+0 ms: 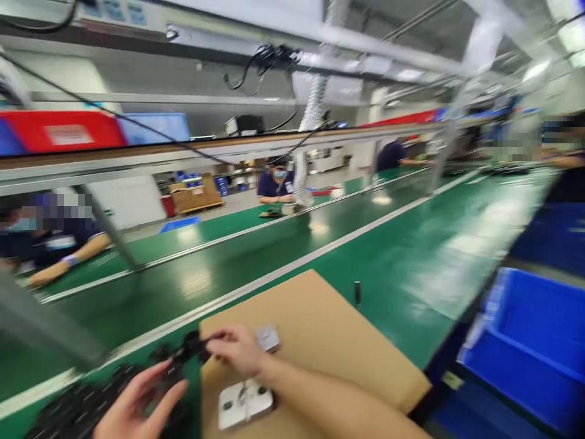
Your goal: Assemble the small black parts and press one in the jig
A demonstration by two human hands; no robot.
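A small black part (194, 346), blurred so that its kind does not show, is held between my two hands. My right hand (237, 350) reaches across the cardboard and pinches the part's right end. At its other end, the thumb and forefinger of my left hand (139, 405) curve around it, partly smeared by motion. Beneath my left hand lies a heap of similar black parts (77, 405). A silver metal block with round holes (245, 404) rests on the cardboard sheet (315, 329) below my right wrist. Just beyond that hand sits a smaller silver block (268, 338).
A small dark upright object (357, 292) stands on the green bench (411, 268) past the cardboard. Blue bins (539, 329) are at the right. Metal posts and a shelf (256, 143) run along the far side. Several people work at other benches, one person's arm (86, 250) at left.
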